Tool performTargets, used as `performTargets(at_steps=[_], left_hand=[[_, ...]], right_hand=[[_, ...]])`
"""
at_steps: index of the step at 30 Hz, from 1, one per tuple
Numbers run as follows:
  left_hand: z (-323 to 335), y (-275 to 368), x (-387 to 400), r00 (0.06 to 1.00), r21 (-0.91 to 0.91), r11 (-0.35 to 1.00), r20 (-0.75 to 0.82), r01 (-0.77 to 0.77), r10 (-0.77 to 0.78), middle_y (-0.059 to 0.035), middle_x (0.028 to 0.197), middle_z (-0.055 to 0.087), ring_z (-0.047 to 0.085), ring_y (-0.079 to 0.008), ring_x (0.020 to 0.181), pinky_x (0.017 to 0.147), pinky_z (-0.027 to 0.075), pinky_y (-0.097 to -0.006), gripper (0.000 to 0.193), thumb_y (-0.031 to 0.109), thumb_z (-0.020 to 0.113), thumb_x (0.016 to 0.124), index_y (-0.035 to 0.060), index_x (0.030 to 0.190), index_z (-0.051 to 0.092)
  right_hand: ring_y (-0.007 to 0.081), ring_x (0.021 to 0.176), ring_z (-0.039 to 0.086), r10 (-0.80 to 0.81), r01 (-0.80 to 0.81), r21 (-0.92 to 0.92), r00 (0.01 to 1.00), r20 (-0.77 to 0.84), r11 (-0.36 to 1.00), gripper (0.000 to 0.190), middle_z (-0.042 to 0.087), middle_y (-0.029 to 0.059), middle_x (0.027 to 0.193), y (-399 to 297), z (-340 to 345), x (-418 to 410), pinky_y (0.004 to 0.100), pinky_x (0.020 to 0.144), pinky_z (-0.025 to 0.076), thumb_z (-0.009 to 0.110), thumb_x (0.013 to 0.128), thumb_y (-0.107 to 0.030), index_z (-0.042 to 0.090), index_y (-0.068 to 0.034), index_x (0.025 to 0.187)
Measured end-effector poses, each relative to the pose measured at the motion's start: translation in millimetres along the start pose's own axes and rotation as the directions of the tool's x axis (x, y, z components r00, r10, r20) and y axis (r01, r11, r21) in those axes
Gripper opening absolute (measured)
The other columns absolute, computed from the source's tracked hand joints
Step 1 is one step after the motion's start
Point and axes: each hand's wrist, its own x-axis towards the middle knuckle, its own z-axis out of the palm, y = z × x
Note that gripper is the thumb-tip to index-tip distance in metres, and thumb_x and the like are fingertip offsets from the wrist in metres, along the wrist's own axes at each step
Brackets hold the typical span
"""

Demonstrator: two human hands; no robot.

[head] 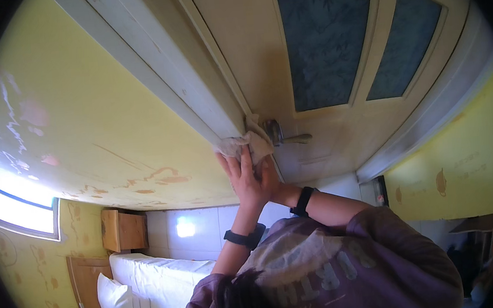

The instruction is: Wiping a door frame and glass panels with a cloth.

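A pale, crumpled cloth [261, 146] is wrapped around the edge of a white door frame [211, 100], close beside the metal door handle [291, 139]. My left hand [246, 180] presses the cloth against the frame, its fingers spread over the lower part. Close behind it, my right hand [269, 174] grips the cloth from the door side. Its fingers are partly hidden by the cloth and my left hand. Both wrists carry dark bands, and the forearms meet near the frame. The cream door [256, 65] has dark blue patterned panels [329, 41].
A yellow patterned wall [94, 123] runs along the left of the frame. Beyond are a bright window [17, 200], a small wooden cabinet [123, 230] and a bed with white bedding [168, 271] and a pillow [114, 302]. Pale tiles [196, 237] cover the floor.
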Motion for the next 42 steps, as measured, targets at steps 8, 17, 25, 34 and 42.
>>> performTargets(at_steps=[8, 17, 25, 34, 42], left_hand=[[-41, 29, 62, 0.984, -0.016, 0.998, -0.167, -0.065, 0.061, -0.0269, 0.144, 0.028, 0.018, -0.0484, 0.135, 0.108, 0.019, -0.0549, 0.063, 0.011, 0.061, 0.076, 0.0015, 0.135, 0.043], [-10, 19, 11, 0.997, -0.013, 0.999, -0.060, 0.052, -0.053, -0.0243, 0.144, 0.029, 0.016, -0.0502, 0.135, 0.107, 0.020, -0.0564, 0.064, 0.010, 0.062, 0.073, 0.0047, 0.134, 0.046], [-37, 43, 65, 0.991, 0.027, 0.999, -0.127, -0.038, 0.041, -0.0262, 0.144, 0.027, 0.017, -0.0512, 0.134, 0.106, 0.020, -0.0577, 0.070, 0.012, 0.063, 0.070, 0.0045, 0.136, 0.043], [-9, 24, 31, 0.997, 0.125, 0.992, -0.082, 0.016, -0.006, -0.0274, 0.141, 0.029, 0.014, -0.0545, 0.134, 0.104, 0.022, -0.0608, 0.063, 0.014, 0.067, 0.071, 0.0081, 0.131, 0.051], [-42, 52, 94, 0.971, 0.055, 0.996, -0.227, -0.068, 0.079, -0.0250, 0.145, 0.026, 0.015, -0.0502, 0.135, 0.106, 0.022, -0.0567, 0.066, 0.012, 0.066, 0.070, 0.0079, 0.133, 0.049]], right_hand=[[0.0231, 0.129, 0.037, 0.086, -0.079, 0.446, 0.996, 0.005, 0.892, 0.068, 0.034, 0.0134, 0.141, -82, 19, 64, 0.0346, 0.107, 0.030, 0.060, 0.088, -0.023, 0.024, -0.004, 0.142], [0.0215, 0.130, 0.037, 0.328, -0.356, 0.791, 0.921, 0.208, 0.498, 0.065, 0.032, 0.0121, 0.143, -20, 26, 24, 0.0334, 0.108, 0.030, 0.056, 0.091, -0.026, 0.023, -0.005, 0.143], [0.0218, 0.129, 0.038, 0.276, -0.337, 0.875, 0.929, 0.248, 0.347, 0.061, 0.034, 0.0122, 0.142, -33, -7, 26, 0.0333, 0.107, 0.032, 0.052, 0.093, -0.030, 0.026, -0.005, 0.142], [0.0220, 0.128, 0.039, 0.174, -0.346, 0.923, 0.932, 0.318, 0.165, 0.058, 0.037, 0.0122, 0.141, -49, 23, 54, 0.0331, 0.106, 0.033, 0.048, 0.095, -0.035, 0.029, -0.004, 0.140], [0.0224, 0.127, 0.040, 0.164, -0.318, 0.827, 0.948, 0.272, 0.463, 0.053, 0.041, 0.0121, 0.139, -47, 10, 78, 0.0332, 0.105, 0.035, 0.043, 0.097, -0.037, 0.033, -0.005, 0.138]])
